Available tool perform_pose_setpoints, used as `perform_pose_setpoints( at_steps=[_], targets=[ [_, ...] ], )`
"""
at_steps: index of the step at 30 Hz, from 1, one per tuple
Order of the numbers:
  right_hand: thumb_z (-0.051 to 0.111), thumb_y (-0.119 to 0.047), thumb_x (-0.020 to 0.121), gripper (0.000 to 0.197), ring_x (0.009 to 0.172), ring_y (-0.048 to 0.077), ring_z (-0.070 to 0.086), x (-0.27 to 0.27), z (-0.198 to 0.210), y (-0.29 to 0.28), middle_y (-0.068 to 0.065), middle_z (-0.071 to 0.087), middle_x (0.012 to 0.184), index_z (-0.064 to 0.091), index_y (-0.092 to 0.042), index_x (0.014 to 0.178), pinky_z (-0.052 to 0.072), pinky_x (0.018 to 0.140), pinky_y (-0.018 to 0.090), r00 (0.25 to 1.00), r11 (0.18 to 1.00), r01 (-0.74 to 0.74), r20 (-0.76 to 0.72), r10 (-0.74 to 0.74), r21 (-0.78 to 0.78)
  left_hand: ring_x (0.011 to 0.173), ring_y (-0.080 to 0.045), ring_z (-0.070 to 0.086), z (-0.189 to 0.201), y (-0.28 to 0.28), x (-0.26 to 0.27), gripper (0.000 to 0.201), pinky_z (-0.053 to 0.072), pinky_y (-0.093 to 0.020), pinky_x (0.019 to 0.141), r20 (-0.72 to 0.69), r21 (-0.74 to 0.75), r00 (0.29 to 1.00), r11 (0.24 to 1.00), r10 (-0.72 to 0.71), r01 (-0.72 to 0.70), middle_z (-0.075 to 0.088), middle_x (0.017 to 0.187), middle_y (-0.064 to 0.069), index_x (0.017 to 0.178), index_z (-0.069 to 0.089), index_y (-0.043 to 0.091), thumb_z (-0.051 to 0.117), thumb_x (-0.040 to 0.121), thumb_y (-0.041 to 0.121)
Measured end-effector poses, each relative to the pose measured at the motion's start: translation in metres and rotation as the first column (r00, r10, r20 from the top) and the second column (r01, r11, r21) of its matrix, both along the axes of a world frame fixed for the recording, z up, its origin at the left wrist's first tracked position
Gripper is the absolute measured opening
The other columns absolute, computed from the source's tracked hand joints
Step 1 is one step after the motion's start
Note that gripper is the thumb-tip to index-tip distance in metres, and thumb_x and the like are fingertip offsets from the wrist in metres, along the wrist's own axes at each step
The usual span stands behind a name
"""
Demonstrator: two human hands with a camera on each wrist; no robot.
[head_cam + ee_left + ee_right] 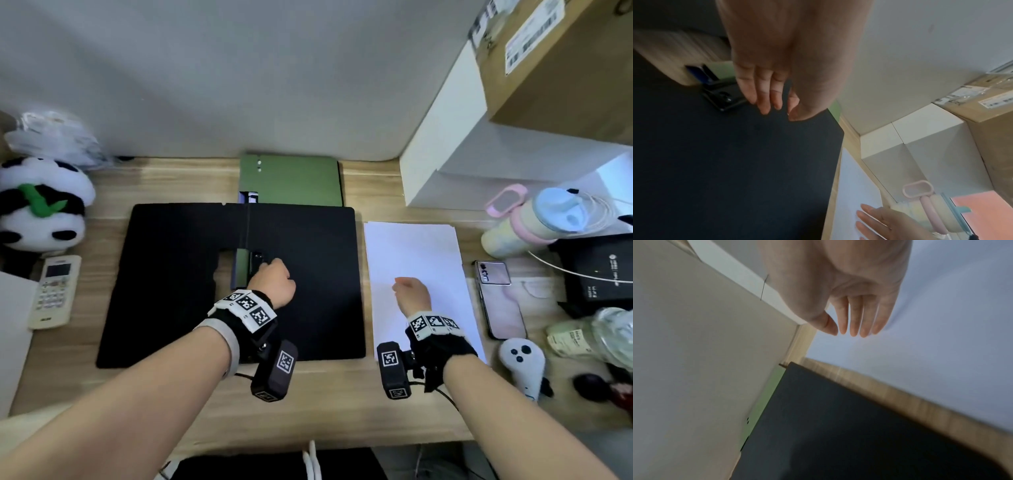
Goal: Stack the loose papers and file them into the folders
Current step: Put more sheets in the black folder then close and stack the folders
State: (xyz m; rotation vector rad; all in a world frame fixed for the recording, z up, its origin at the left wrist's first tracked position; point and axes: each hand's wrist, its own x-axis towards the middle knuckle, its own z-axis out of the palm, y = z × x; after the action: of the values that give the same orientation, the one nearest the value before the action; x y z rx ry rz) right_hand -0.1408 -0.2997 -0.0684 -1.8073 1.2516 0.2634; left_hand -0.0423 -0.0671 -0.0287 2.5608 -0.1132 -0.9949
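Watching both hands loose, holding nothing: left hand (272, 279) at black folder (308, 274) clip (256, 259), right hand (411, 293) over paper stack (418, 253); I expect sheets to fan if dragged.

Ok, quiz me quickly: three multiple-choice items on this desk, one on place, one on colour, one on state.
1. Where do the loose papers lie?
A. right of the black folder
B. on the green folder
C. under the remote

2. What colour is the folder at the back of the desk?
A. red
B. green
C. white

3. How is the right hand?
A. gripping a pen
B. fist on the phone
C. open over the papers

Answers:
1 A, the head view shows the white stack beside the black folder.
2 B, green shows behind the black one.
3 C, the right wrist view shows straight fingers, nothing held.
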Motion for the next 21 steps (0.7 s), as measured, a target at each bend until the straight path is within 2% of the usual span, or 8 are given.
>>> perform_pose_setpoints(
  at_steps=[4,6,8,10,12,14,17,21],
  targets=[
    [0.044,-0.008,0.091,0.037,0.125,0.028,0.049,-0.011,-0.002,-0.046,0.012,0.051,0.138,0.054,-0.005,0.127,0.037,0.100,0.029,0.993,0.981,0.112,-0.024,-0.118,-0.158,0.100,-0.029,0.067,-0.002,-0.042,-0.008,0.018,0.054,-0.034,0.089,-0.117,-0.152,0.993,0.987,0.027,-0.045,0.069,0.102,-0.010,0.090,0.065,0.011,0.047,0.087,0.013],
    [0.045,-0.009,0.090,0.039,0.126,0.029,0.049,-0.016,-0.005,-0.068,0.013,0.050,0.138,0.053,-0.006,0.128,0.037,0.101,0.030,0.984,0.963,0.162,-0.032,-0.173,-0.217,0.077,-0.020,0.072,-0.008,-0.068,-0.013,0.022,0.057,-0.027,0.073,-0.240,-0.238,0.966,0.958,0.098,-0.157,0.071,0.103,-0.013,0.075,0.062,0.010,0.046,0.090,0.009],
    [0.048,-0.011,0.089,0.041,0.127,0.029,0.047,-0.022,-0.008,-0.083,0.014,0.049,0.138,0.051,-0.006,0.129,0.036,0.102,0.031,0.981,0.955,0.168,-0.050,-0.185,-0.243,0.056,-0.014,0.062,-0.013,-0.091,-0.018,0.019,0.050,-0.021,0.059,-0.364,-0.290,0.916,0.914,0.168,-0.283,0.068,0.113,-0.020,0.085,0.062,0.004,0.045,0.093,0.005],
    [0.049,-0.013,0.089,0.043,0.130,0.030,0.044,-0.028,-0.011,-0.094,0.014,0.047,0.139,0.049,-0.008,0.132,0.034,0.105,0.033,0.979,0.956,0.145,-0.101,-0.176,-0.255,0.061,-0.017,0.056,-0.016,-0.112,-0.025,0.025,0.047,-0.021,0.060,-0.442,-0.303,0.871,0.879,0.214,-0.369,0.061,0.124,-0.026,0.111,0.060,-0.007,0.044,0.094,0.003],
    [0.049,-0.014,0.088,0.045,0.132,0.032,0.041,-0.031,-0.013,-0.101,0.016,0.045,0.141,0.048,-0.008,0.133,0.032,0.107,0.034,0.979,0.962,0.118,-0.132,-0.154,-0.245,0.081,-0.024,0.061,-0.019,-0.127,-0.031,0.034,0.047,-0.022,0.061,-0.486,-0.300,0.839,0.856,0.243,-0.421,0.058,0.129,-0.027,0.124,0.052,-0.012,0.043,0.094,0.002],
    [0.050,-0.015,0.088,0.048,0.132,0.033,0.041,-0.032,-0.015,-0.104,0.016,0.044,0.142,0.047,-0.008,0.135,0.032,0.109,0.036,0.980,0.969,0.096,-0.146,-0.132,-0.227,0.095,-0.025,0.061,-0.022,-0.135,-0.035,0.036,0.048,-0.023,0.063,-0.526,-0.279,0.810,0.846,0.261,-0.454,0.058,0.130,-0.026,0.127,0.050,-0.012,0.042,0.095,0.002],
    [0.050,-0.015,0.087,0.047,0.133,0.032,0.040,-0.036,-0.017,-0.109,0.017,0.044,0.141,0.048,-0.006,0.133,0.031,0.112,0.038,0.983,0.969,0.072,-0.150,-0.110,-0.237,0.090,-0.025,0.060,-0.024,-0.146,-0.036,0.037,0.052,-0.029,0.075,-0.611,-0.252,0.754,0.843,0.243,-0.475,0.063,0.119,-0.025,0.126,0.052,-0.008,0.046,0.092,0.007],
    [0.050,-0.013,0.087,0.046,0.133,0.031,0.040,-0.041,-0.018,-0.114,0.014,0.045,0.141,0.050,-0.007,0.132,0.030,0.113,0.038,0.983,0.969,0.087,-0.135,-0.121,-0.232,0.072,-0.021,0.055,-0.025,-0.156,-0.038,0.024,0.049,-0.024,0.058,-0.679,-0.213,0.682,0.817,0.271,-0.537,0.057,0.094,-0.011,0.109,0.056,0.000,0.054,0.087,0.008]
  ],
)
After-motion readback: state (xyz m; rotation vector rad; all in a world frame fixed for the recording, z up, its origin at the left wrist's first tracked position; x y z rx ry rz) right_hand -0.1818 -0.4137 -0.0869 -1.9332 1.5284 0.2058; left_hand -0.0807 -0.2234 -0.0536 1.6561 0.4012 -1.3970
